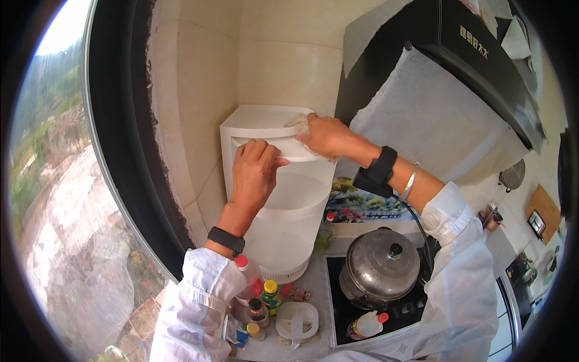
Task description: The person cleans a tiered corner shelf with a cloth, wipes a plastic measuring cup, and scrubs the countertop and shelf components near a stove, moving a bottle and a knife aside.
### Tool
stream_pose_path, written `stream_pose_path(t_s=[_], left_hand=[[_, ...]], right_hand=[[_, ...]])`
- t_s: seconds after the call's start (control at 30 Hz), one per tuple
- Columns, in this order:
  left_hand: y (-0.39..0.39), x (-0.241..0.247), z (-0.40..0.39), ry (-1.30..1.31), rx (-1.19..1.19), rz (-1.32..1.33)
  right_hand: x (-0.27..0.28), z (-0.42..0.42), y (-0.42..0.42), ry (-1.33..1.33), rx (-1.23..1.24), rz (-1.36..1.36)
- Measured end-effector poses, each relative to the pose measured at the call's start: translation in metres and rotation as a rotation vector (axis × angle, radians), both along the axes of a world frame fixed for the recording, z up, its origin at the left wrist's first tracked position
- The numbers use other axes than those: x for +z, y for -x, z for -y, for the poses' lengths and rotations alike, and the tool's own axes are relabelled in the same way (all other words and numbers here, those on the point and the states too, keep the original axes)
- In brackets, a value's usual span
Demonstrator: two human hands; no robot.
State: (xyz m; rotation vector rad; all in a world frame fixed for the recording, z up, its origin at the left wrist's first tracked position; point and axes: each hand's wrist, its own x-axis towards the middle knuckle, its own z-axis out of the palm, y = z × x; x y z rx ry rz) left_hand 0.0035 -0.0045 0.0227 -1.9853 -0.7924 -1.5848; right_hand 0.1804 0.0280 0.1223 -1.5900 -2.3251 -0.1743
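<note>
In front of me a white plastic corner shelf unit (280, 188) with several tiers stands against the tiled corner. My left hand (255, 169) grips the front lip of its upper tier, thumb and fingers pinching the edge. A beige rag (296, 121) is bunched under my right hand (328, 135), at the right front corner of the unit's top. Part of the rag shows below that hand, beside the upper tier. My right fingers hide most of it. The two lower tiers show bare white surfaces.
Below the unit, bottles (270, 296) and a lidded plastic container (297, 323) crowd the counter. A steel pot (380, 267) and a tipped bottle (367, 325) rest on the black cooktop (337, 289). A range hood (479, 59) overhangs the right; a window frame (131, 113) borders the left.
</note>
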Motion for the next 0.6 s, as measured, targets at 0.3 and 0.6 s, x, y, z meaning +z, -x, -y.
stream_pose_path(t_s=[0.3, 0.6], left_hand=[[-0.007, 0.001, 0.005, -0.018, 0.002, 0.022], [-0.01, 0.002, 0.004, 0.005, 0.035, -0.007]], right_hand=[[0.06, -0.011, -0.008, -0.345, 0.142, 0.04], [0.008, -0.016, -0.047, 0.047, 0.135, 0.368]])
